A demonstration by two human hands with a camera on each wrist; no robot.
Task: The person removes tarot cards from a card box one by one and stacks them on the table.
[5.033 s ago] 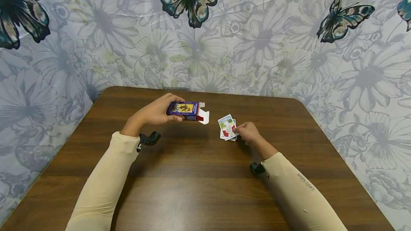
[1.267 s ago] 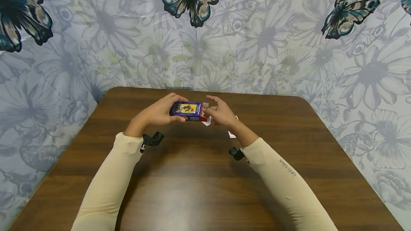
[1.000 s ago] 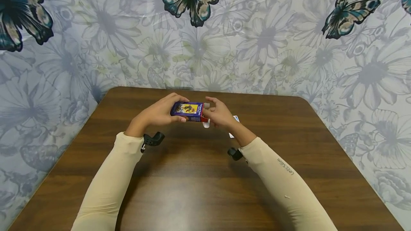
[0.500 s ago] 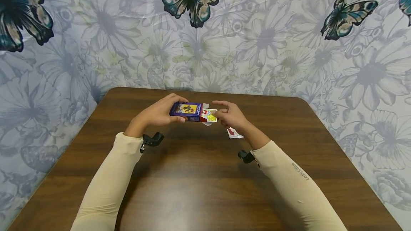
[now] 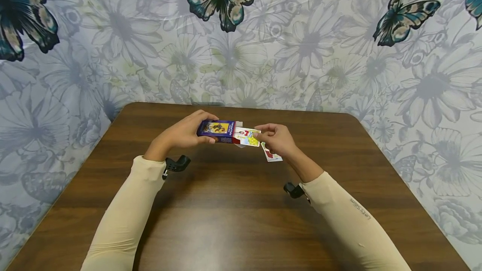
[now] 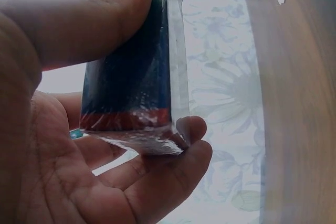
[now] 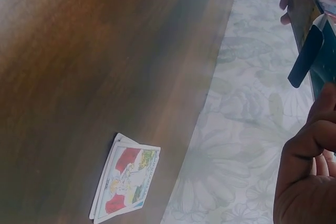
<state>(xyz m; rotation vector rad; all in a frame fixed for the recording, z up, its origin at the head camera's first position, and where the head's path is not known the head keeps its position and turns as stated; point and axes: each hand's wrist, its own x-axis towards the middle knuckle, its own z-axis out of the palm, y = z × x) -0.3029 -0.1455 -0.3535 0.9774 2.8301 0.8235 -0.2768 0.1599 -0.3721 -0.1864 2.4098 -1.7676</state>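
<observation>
My left hand (image 5: 184,131) grips a small blue card box (image 5: 216,131) with a yellow picture panel, thumb on the near side and fingers on the far side. The box's right end is unfolded, with white flaps showing. Part way out of that end is a bright illustrated card (image 5: 247,136), its outer edge pinched between thumb and fingers of my right hand (image 5: 278,140). Below the right hand a few cards (image 7: 126,182) lie stacked on the table, partly hidden in the head view. The left wrist view shows the box's closed end (image 6: 131,121) in the palm.
A brown wooden table (image 5: 218,221) extends under both arms. Behind its far edge hangs a floral, butterfly-patterned backdrop (image 5: 233,62). Each wrist carries a black strap-mounted camera (image 5: 177,164).
Earlier my right hand set a card on the stack, then reached to the box opening. Since then it has drawn another card out to the right. The left hand keeps holding the box.
</observation>
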